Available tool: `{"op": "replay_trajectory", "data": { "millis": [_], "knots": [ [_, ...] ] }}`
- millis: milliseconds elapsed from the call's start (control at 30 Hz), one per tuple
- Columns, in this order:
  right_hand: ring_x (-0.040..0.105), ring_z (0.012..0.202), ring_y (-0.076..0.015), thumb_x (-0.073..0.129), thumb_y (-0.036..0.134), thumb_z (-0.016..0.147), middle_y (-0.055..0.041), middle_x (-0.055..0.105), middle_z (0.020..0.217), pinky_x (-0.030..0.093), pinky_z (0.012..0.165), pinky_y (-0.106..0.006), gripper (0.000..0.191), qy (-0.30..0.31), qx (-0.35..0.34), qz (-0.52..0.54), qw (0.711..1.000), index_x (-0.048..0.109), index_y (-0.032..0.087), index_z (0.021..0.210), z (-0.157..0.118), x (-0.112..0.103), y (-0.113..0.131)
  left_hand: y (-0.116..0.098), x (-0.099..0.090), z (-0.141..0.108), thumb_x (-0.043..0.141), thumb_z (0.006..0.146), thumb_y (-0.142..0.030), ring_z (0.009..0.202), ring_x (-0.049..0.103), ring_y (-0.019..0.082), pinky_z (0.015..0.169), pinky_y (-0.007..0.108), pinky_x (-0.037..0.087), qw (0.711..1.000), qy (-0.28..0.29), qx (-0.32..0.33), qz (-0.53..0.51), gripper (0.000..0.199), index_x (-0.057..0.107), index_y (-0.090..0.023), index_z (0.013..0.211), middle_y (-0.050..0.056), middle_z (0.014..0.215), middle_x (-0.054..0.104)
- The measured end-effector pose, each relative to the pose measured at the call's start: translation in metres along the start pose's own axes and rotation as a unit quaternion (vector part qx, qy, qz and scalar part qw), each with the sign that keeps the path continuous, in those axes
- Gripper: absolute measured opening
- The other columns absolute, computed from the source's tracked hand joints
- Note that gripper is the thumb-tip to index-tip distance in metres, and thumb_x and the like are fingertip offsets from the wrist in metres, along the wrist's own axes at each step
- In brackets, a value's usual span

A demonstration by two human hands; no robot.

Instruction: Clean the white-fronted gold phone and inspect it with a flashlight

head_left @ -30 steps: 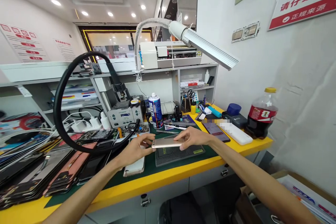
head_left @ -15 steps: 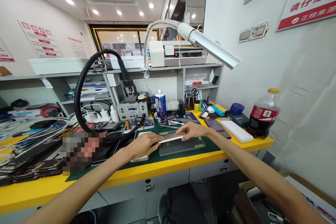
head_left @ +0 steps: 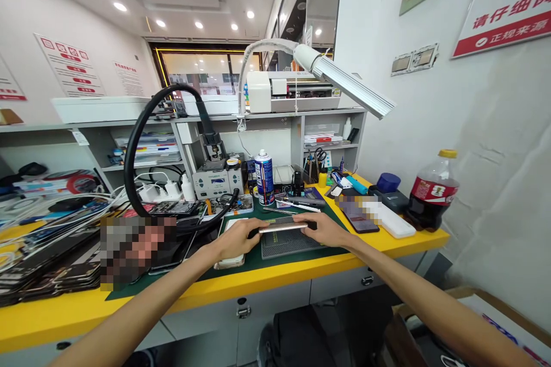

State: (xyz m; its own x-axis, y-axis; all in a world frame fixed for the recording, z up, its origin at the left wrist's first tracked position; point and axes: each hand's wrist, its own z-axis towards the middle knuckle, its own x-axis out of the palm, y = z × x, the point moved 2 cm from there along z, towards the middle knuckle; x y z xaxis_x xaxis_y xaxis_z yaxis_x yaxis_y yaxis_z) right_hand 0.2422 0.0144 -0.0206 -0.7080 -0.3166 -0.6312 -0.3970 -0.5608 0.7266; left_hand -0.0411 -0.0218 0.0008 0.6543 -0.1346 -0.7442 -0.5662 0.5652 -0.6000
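Phone [head_left: 283, 229], long axis left-right, seemingly edge-on; left grip [head_left: 236, 238], right grip [head_left: 326, 230] clasping ends.

Left hand [head_left: 237, 238], right hand [head_left: 326, 231] — apart; fingers [head_left: 255, 223] bent

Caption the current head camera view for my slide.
Left hand and right hand hold a slim phone above a gray mat on a yellow workbench.

You face ceiling lights [head_left: 119, 7] at upper left, a window [head_left: 196, 63] left of upper centre, grey shelves [head_left: 297, 140] mid-frame, a white wall [head_left: 495, 120] at right.
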Motion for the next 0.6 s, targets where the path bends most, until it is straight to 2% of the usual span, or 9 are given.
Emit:
{"op": "replay_trajectory", "data": {
  "millis": [100,233,467,533,600],
  "knots": [
    [0.061,0.121,-0.0297,0.063,0.036,0.089,-0.0082,0.065,0.134,0.048,0.101,-0.041,0.04,-0.027,0.017,0.025,0.999,0.069,0.023,0.127,-0.001,0.001,-0.006,0.001,-0.002,0.002,0.06,0.087,-0.039,0.103,0.069,0.03,0.086,0.033,0.052,1.0,-0.009,-0.019,-0.005,0.035,0.076,-0.028,0.116,0.007,0.119,0.074],
    [0.069,0.101,-0.0279,0.07,0.042,0.086,-0.0089,0.073,0.12,0.054,0.087,-0.037,0.038,-0.048,0.031,0.051,0.997,0.075,0.022,0.118,0.0,-0.001,-0.012,0.002,-0.003,0.001,0.058,0.089,-0.044,0.106,0.067,0.03,0.084,0.033,0.052,0.999,-0.015,-0.043,-0.018,0.037,0.075,-0.028,0.118,0.007,0.12,0.073],
    [0.064,0.079,-0.0212,0.071,0.055,0.083,-0.0102,0.07,0.123,0.05,0.069,-0.032,0.047,-0.069,0.058,0.061,0.994,0.075,0.023,0.118,-0.002,-0.005,-0.019,0.009,0.0,0.002,0.055,0.093,-0.048,0.102,0.067,0.027,0.084,0.033,0.051,0.996,-0.001,-0.077,-0.047,0.039,0.073,-0.027,0.121,0.006,0.119,0.073],
    [0.061,0.073,-0.0196,0.07,0.056,0.083,-0.0098,0.073,0.109,0.047,0.065,-0.031,0.049,-0.073,0.063,0.06,0.994,0.074,0.023,0.12,-0.003,-0.004,-0.021,0.01,0.001,0.002,0.056,0.093,-0.049,0.104,0.065,0.027,0.083,0.033,0.05,0.996,-0.01,-0.08,-0.049,0.039,0.073,-0.027,0.121,0.007,0.12,0.072],
    [0.058,0.066,-0.0186,0.067,0.057,0.085,-0.0078,0.074,0.087,0.045,0.062,-0.03,0.051,-0.061,0.066,0.067,0.994,0.073,0.022,0.121,-0.003,-0.003,-0.021,0.011,0.002,0.001,0.058,0.092,-0.049,0.106,0.063,0.028,0.082,0.033,0.049,0.995,-0.021,-0.082,-0.055,0.038,0.074,-0.027,0.118,0.008,0.124,0.069]
  ]
}}
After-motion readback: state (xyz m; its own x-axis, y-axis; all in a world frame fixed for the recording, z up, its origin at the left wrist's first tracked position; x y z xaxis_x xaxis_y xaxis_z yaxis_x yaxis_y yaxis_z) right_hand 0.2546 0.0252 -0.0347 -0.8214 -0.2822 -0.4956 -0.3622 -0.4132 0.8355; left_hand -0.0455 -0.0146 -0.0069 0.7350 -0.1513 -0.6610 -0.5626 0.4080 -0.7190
